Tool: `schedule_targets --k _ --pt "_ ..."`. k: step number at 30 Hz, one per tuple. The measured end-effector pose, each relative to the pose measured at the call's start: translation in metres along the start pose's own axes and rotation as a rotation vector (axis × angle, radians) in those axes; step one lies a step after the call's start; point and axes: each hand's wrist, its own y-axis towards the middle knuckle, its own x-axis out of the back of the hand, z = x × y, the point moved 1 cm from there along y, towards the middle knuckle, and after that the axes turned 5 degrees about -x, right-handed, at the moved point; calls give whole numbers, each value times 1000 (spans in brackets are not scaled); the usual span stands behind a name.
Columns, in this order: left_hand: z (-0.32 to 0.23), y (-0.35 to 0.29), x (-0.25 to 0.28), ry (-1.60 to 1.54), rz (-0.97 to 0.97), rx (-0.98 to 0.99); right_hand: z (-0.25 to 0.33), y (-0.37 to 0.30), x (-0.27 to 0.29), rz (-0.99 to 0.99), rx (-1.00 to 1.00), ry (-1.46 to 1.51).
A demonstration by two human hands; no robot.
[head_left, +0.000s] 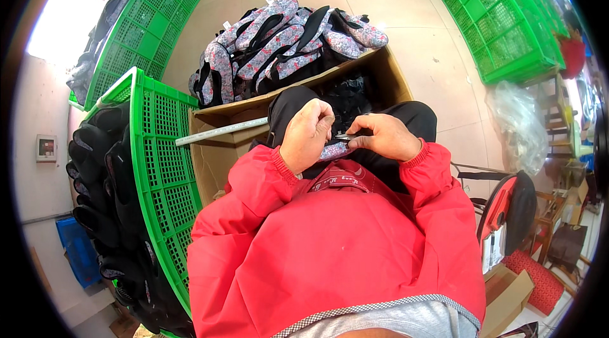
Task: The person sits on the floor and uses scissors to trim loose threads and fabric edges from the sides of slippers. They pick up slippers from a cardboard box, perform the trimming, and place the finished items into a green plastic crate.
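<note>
grey-pink floral fabric piece (332, 152) could get nicked, i judge, if the small metal tool (342, 137) slips, as it sits so close to the piece and the left hand (307, 134); a loose hold might also let the piece drop towards the open cardboard box (389, 77). it lies over the black-trousered lap (415, 116), next to the thumb of the right hand (386, 136), which pinches the tool, and between both hands. the left hand's fingers are curled in; whether they grip anything, i cannot tell.
</note>
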Motion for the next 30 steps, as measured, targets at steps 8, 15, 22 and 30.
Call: schedule_targets --k 8,15,22,30 --pt "0 0 -1 4 5 27 -5 0 -2 26 -24 58" --pt "3 0 -2 5 3 17 -8 0 -5 4 -25 91" --pt "1 1 1 -46 -26 84 -33 -3 -14 -63 -77 538" --pt "7 1 4 -158 -137 141 -75 -13 -23 -207 -226 713"
